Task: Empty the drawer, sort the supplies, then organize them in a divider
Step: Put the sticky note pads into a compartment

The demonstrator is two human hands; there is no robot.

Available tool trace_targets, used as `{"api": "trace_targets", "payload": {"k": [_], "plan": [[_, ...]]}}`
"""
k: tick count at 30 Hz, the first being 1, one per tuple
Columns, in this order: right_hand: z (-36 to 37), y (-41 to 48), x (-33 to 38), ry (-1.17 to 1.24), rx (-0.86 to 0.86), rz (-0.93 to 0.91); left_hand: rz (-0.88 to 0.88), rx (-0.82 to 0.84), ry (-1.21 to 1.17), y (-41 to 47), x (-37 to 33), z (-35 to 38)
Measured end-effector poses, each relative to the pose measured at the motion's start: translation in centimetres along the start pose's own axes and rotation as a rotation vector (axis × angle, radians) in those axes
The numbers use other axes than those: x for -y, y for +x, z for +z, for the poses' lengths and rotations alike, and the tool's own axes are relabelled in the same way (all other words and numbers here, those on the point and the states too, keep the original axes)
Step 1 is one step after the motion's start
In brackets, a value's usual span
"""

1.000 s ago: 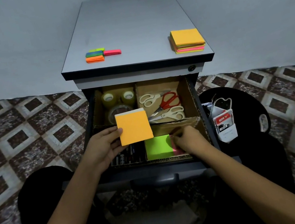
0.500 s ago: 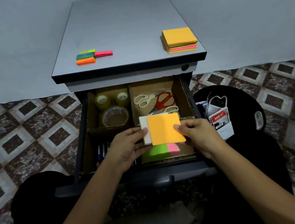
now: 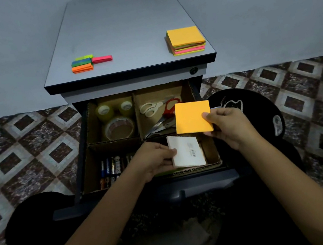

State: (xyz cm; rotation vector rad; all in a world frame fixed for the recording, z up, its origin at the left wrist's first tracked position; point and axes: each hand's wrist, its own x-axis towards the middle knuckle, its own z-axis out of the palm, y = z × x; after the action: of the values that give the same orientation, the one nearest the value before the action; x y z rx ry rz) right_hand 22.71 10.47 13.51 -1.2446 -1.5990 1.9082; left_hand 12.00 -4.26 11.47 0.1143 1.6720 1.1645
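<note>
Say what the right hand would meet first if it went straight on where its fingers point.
Probably the scissors in the back right compartment, led by the orange pad the right hand pinches. Depth unclear: it may pass above.

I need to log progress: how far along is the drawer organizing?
Done: tape rolls, scissors and batteries each sit in their own compartment of the divider. In hand: the left hand holds a white pad over the front-right compartment, and the right hand pinches an orange pad. Left: the sticky-note stack and page flags lie on the cabinet top, not yet filed.
</note>
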Motion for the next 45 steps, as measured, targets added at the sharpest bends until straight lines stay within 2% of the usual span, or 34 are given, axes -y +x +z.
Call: {"api": "trace_targets", "payload": {"k": [7,15,28,32,36,40,45], "plan": [[0.3,0.2,-0.2,0.003,0.022,0.0,-0.056,-0.045,0.057,2.7,0.7,2.5],[0.6,0.4,-0.7,-0.007,0.06,0.011,-0.061,-0.121,0.143,3.5,1.6,1.8],[1.0,0.0,-1.2,-0.015,0.073,0.01,-0.103,-0.062,0.034,3.6,1.6,1.7],[0.8,-0.3,-1.3,-0.048,0.073,0.016,-0.06,-0.047,0.004,2.4,0.8,1.3],[0.5,-0.4,-0.9,-0.036,0.081,0.045,0.096,-0.057,-0.03,-0.4,-0.4,-0.6],[0.5,-0.8,-0.9,-0.094,0.191,0.071,0.347,-0.259,0.091,-2.7,-0.8,-4.6],[1.6,-1.4,-1.7,-0.266,0.344,0.123,0.633,-0.743,0.576,-3.0,0.3,-10.0]]}}
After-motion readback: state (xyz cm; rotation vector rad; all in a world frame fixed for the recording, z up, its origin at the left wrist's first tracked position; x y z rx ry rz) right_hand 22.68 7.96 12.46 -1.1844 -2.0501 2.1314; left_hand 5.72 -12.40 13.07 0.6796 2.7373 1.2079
